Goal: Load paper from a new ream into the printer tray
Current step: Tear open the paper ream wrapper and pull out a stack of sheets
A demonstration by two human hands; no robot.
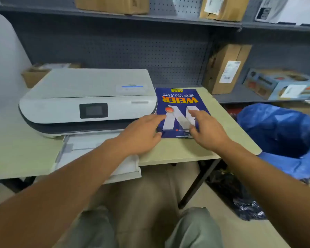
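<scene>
A blue ream of copy paper (177,102) with a large white W lies flat on the table, just right of the white printer (89,97). The printer's paper tray (97,154) is pulled out over the table's front edge, with white sheets showing in it. My left hand (141,135) hovers at the ream's near left corner, fingers spread, the fingertips touching the wrapper. My right hand (206,131) rests at the ream's near right corner with fingers apart, index finger pointing across the wrapper. Neither hand has closed around the ream.
The pale green table (16,149) ends close behind my forearms. A blue plastic bag (279,131) bulges to the right of the table. Cardboard boxes (225,68) stand on grey shelves behind and to the right. My knees are below the table edge.
</scene>
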